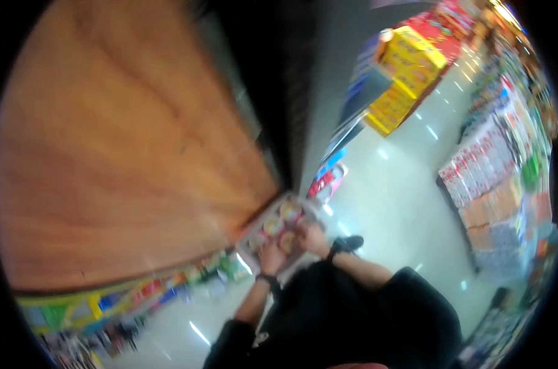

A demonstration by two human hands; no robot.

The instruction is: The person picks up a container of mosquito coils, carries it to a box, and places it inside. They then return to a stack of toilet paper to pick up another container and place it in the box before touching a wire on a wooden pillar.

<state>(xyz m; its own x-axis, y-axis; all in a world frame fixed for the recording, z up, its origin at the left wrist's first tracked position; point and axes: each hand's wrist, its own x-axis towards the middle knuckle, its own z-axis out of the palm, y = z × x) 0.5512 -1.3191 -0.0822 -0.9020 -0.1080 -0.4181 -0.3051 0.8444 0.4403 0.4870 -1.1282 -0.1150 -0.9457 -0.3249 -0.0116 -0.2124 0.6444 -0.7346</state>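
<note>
Glossy shop flooring (408, 184) ran between stacked yellow cartons (408, 67) and shelves, a broad orange-brown wooden panel (119, 141) looming left. Both hands held a flat clear-wrapped tray of round pastel items (277, 226) at chest height: left hand (271, 255) gripping its near edge, right hand (312, 238) clasping the side. It looked light, crinkly, slippery; edges seemed safest.

flat clear-wrapped tray pack (280, 222) | round pink-yellow items inside | tilted | gripped at near edge
</note>
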